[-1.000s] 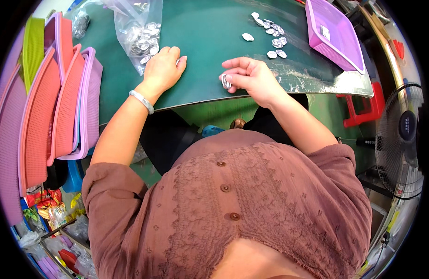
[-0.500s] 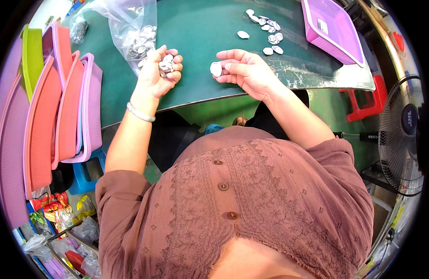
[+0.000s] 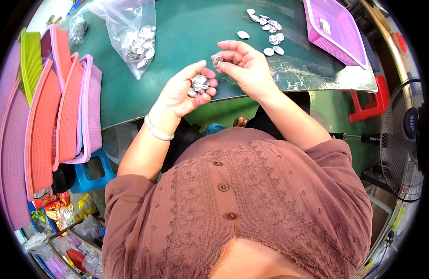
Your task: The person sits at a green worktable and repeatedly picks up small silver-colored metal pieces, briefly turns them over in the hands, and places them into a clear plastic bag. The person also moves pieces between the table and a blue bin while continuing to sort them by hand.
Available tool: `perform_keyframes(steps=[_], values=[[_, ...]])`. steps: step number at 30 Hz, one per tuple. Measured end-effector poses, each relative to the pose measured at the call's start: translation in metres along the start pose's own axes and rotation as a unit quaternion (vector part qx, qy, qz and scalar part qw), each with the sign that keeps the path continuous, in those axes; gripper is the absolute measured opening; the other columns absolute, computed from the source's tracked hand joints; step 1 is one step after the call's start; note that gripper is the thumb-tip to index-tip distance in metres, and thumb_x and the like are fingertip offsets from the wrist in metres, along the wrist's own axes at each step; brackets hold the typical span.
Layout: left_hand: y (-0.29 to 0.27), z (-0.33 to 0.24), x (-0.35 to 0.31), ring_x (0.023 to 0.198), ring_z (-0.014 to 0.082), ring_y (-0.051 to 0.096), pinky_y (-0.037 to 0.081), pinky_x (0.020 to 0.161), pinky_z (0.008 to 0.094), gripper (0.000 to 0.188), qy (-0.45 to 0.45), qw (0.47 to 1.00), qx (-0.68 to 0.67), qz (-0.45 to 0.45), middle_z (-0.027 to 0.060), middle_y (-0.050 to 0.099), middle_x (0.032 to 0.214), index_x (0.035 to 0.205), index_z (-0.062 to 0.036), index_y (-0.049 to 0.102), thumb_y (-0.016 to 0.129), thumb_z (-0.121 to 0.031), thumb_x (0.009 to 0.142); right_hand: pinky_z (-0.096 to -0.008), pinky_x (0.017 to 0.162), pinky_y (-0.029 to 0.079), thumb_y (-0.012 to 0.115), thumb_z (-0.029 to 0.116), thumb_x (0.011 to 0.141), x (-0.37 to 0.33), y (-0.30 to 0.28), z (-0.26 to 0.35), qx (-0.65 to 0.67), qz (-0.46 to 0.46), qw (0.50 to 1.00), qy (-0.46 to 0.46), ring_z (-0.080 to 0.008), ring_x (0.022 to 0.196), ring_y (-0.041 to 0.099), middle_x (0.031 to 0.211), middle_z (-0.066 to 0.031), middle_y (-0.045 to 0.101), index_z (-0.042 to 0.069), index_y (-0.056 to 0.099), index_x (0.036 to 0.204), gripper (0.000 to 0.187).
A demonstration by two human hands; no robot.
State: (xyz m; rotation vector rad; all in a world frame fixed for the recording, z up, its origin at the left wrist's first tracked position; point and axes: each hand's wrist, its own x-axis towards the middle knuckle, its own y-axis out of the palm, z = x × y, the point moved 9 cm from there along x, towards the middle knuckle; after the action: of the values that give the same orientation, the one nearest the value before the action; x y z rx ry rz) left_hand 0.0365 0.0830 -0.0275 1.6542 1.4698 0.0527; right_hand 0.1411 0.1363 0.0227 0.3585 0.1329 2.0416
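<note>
Cupped in my left hand point(image 3: 189, 88) is a small heap of silvery, shell-like oval pieces point(image 3: 199, 84); the fingers curl round them. My right hand point(image 3: 244, 65) pinches one such oval piece point(image 3: 217, 62) between thumb and fingertips, tilted nearly edge-on, just above and right of the left hand. Beyond it, one loose oval piece point(image 3: 243, 35) lies apart on the green table point(image 3: 191, 28). Farther right is a scattered group of the same pieces point(image 3: 272, 27). An open clear plastic bag point(image 3: 130, 28) with many more of them lies at the back left.
A purple basket point(image 3: 333, 32) stands at the table's far right. Stacked pink, green and purple baskets point(image 3: 42, 116) fill the left side, with a blue stool point(image 3: 91, 174) by them. A red stool point(image 3: 370, 100) and a fan point(image 3: 403, 135) are at the right. Another small bag point(image 3: 78, 30) sits far left.
My left hand has moved right and nearer, away from the plastic bag, with its heap. My right hand has shifted slightly up; its piece has turned from flat-facing to nearly edge-on.
</note>
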Motion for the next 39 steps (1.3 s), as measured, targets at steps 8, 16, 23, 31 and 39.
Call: perform_keyframes(steps=[8, 16, 23, 31, 39], values=[[0.015, -0.007, -0.002, 0.065, 0.0138, 0.055, 0.044, 0.049, 0.0216, 0.01, 0.086, 0.996, 0.028, 0.006, 0.0056, 0.057, 0.075, 0.083, -0.0059, 0.054, 0.056, -0.016, 0.086, -0.0292, 0.077, 0.051, 0.052, -0.009, 0.074, -0.012, 0.012, 0.04, -0.324, -0.001, 0.912, -0.251, -0.0216, 0.09, 0.063, 0.098, -0.0128, 0.062, 0.004, 0.054, 0.111, 0.039], [-0.003, -0.022, 0.005, 0.06, 0.0103, 0.051, 0.038, 0.047, 0.0189, 0.007, 0.153, 0.971, 0.163, -0.084, 0.0024, 0.054, 0.073, 0.085, -0.0049, 0.055, 0.057, -0.012, 0.085, -0.0341, 0.077, 0.049, 0.052, -0.005, 0.076, 0.018, -0.013, 0.032, -0.407, 0.002, 0.886, -0.224, -0.0304, 0.089, 0.061, 0.098, -0.0157, 0.062, 0.001, 0.055, 0.107, 0.031], [-0.012, -0.031, 0.008, 0.058, 0.01, 0.05, 0.038, 0.046, 0.019, 0.009, 0.145, 0.974, 0.144, -0.094, 0.0022, 0.053, 0.071, 0.089, -0.003, 0.057, 0.056, -0.011, 0.085, -0.0372, 0.074, 0.047, 0.06, 0.001, 0.073, 0.032, -0.006, 0.014, -0.534, 0.062, 0.823, -0.182, -0.0291, 0.086, 0.059, 0.098, -0.0128, 0.062, 0.005, 0.051, 0.115, 0.043], [-0.008, -0.03, 0.007, 0.062, 0.0106, 0.051, 0.04, 0.049, 0.0196, 0.016, 0.157, 0.976, 0.121, -0.091, 0.0024, 0.054, 0.075, 0.1, -0.0045, 0.054, 0.055, -0.012, 0.086, -0.03, 0.068, 0.048, 0.056, 0.003, 0.08, 0.039, -0.016, -0.009, -0.312, 0.052, 0.947, 0.05, -0.0169, 0.072, 0.06, 0.084, -0.0121, 0.064, 0.0, 0.052, 0.115, 0.035], [0.003, -0.029, 0.01, 0.063, 0.01, 0.051, 0.041, 0.051, 0.0197, 0.012, 0.182, 0.977, 0.091, -0.059, 0.0016, 0.054, 0.076, 0.097, -0.0062, 0.054, 0.055, -0.011, 0.087, -0.0214, 0.065, 0.046, 0.056, 0.003, 0.081, 0.03, -0.003, -0.007, -0.121, 0.1, 0.978, 0.135, -0.0091, 0.069, 0.056, 0.08, -0.0047, 0.061, -0.004, 0.048, 0.118, 0.039]])
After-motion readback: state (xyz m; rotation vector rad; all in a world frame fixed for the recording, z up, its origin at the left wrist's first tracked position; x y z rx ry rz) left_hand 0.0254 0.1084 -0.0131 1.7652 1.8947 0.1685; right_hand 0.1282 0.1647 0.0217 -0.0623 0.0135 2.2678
